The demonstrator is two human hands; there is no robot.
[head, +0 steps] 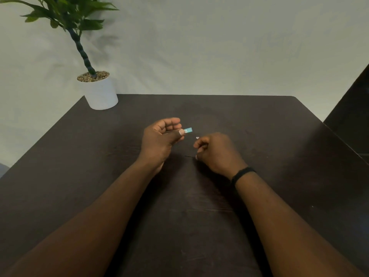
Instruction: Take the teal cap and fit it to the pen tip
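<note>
Left hand: the left hand, just left of the frame's centre, pinches a small teal card between thumb and curled fingers; the card's free end sticks out to the right, toward the other hand.
Right hand: the right hand, just right of centre, has its fingers curled in. A tiny pale object shows at the fingertips, and a thin dark thread pokes out to the left below the fist. It seems to pinch these, though they are too small to tell what they are.
Gap: card and pale tip are near each other, not touching, both raised a little above the worktop.
Step in hand: judging from the pose, the two small pieces are being lined up to meet, possibly a threading or fitting step.
Next move calls for: a short, steady closing of the gap at mid-frame, with a firm pinch on each side, since both pieces are tiny and would slip easily.
Surroundings: a potted plant stands at the upper left; a black band sits on the right wrist.
</note>
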